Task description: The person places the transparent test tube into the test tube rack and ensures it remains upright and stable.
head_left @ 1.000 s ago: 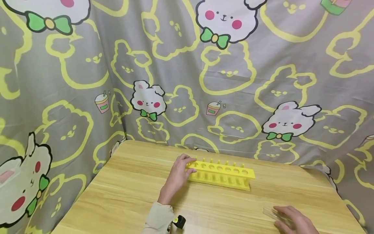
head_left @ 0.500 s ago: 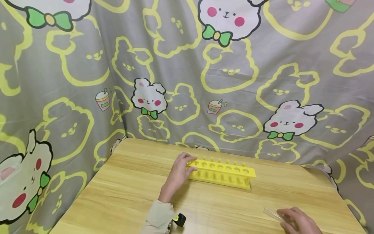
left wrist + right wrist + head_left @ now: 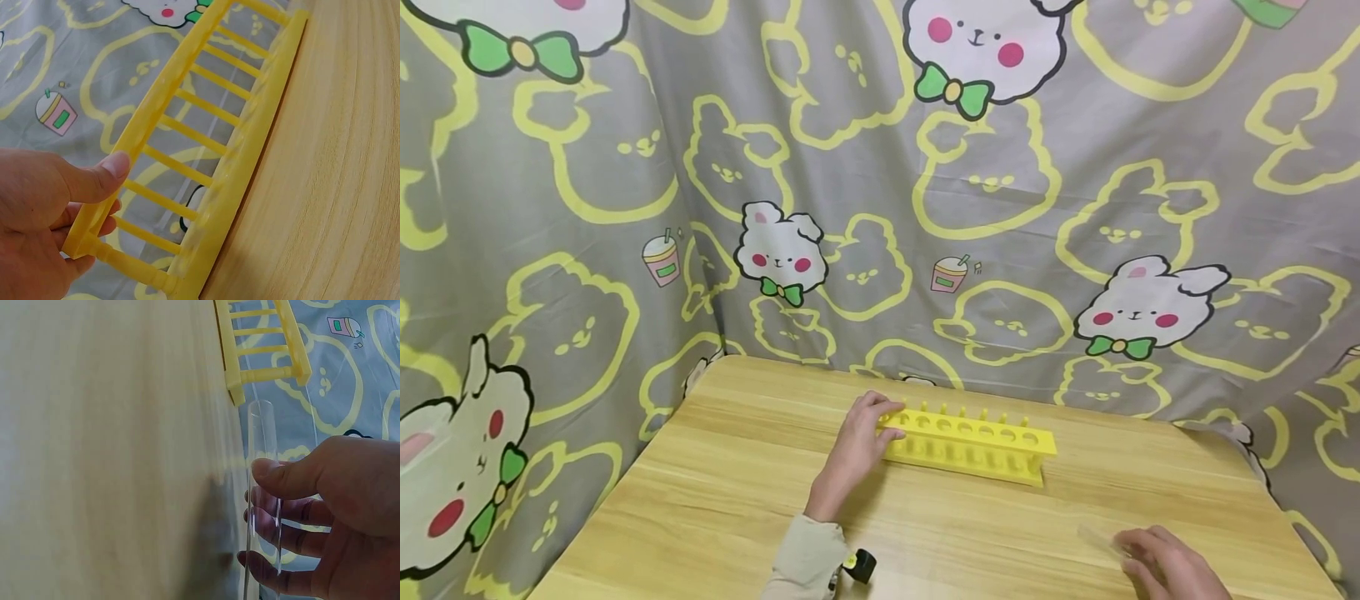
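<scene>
A yellow test tube rack [image 3: 966, 443] with a row of round holes and a row of short pegs stands on the wooden table. My left hand [image 3: 853, 446] grips its left end. Seen from the left wrist, the thumb [image 3: 112, 172] lies on the rack's top plate and the fingers wrap beneath it. Off to the right, near the table's front, my right hand [image 3: 1172, 567] holds a clear test tube [image 3: 262, 434]. In the right wrist view the thumb presses one side of the tube and the fingers curl behind it. The tube's upper end points toward the rack's right end.
A grey curtain [image 3: 865, 192] printed with rabbits and yellow outlines hangs behind and left of the table [image 3: 715, 483]. A small black device [image 3: 861, 567] sits at the left wrist, beside the beige sleeve [image 3: 808, 554].
My right hand has shifted slightly right with the test tube, which now looks blurred in the head view. My left hand and the rack stay in place.
</scene>
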Demonstrator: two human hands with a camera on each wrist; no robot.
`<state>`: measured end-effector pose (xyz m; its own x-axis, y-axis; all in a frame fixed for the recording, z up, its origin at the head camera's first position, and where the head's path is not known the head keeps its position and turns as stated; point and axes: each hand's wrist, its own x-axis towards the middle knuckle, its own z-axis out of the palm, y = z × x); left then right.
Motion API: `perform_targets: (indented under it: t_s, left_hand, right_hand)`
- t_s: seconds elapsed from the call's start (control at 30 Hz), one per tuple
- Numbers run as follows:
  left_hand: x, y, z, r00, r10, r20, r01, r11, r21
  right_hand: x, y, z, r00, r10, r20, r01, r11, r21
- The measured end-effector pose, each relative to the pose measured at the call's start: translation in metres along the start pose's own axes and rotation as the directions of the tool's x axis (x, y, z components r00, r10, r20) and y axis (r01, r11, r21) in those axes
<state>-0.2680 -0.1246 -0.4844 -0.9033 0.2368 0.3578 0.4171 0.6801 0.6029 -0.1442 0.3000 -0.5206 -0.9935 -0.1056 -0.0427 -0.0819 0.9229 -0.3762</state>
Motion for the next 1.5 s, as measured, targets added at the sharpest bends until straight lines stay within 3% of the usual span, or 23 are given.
perform_targets:
  t_s: [0.1, 0.27, 0.53, 1.0, 1.27, 1.5]
  left_hand:
    - [0.000, 0.000, 0.000, 1.000, 0.000, -0.001, 0.000, 1.000, -0.001]
    - [0.001, 0.000, 0.000, 1.000, -0.001, -0.002, 0.001, 1.000, 0.008]
    - [0.001, -0.001, 0.000, 1.000, 0.004, -0.004, -0.004, 1.000, 0.005]
    - [0.000, -0.001, 0.000, 1.000, 0.014, -0.020, -0.014, 1.000, -0.002]
    - [0.001, 0.000, 0.002, 0.999, 0.029, -0.034, -0.029, 1.000, -0.001]
    - [0.000, -0.001, 0.003, 0.999, 0.032, -0.041, -0.032, 0.999, 0.000]
  right_hand:
    - [-0.002, -0.002, 0.001, 0.992, -0.051, -0.111, 0.048, 0.998, -0.035]
    - [0.000, -0.006, 0.000, 0.942, -0.173, -0.288, 0.156, 0.984, -0.082]
    - [0.008, -0.014, -0.020, 0.926, -0.166, -0.339, 0.169, 0.985, -0.021]
    - [0.019, -0.023, -0.037, 0.891, -0.211, -0.401, 0.214, 0.976, -0.038]
    - [0.021, -0.026, -0.040, 0.906, -0.132, -0.403, 0.145, 0.989, 0.002]
    - [0.025, -0.028, -0.042, 0.889, -0.135, -0.437, 0.160, 0.987, 0.019]
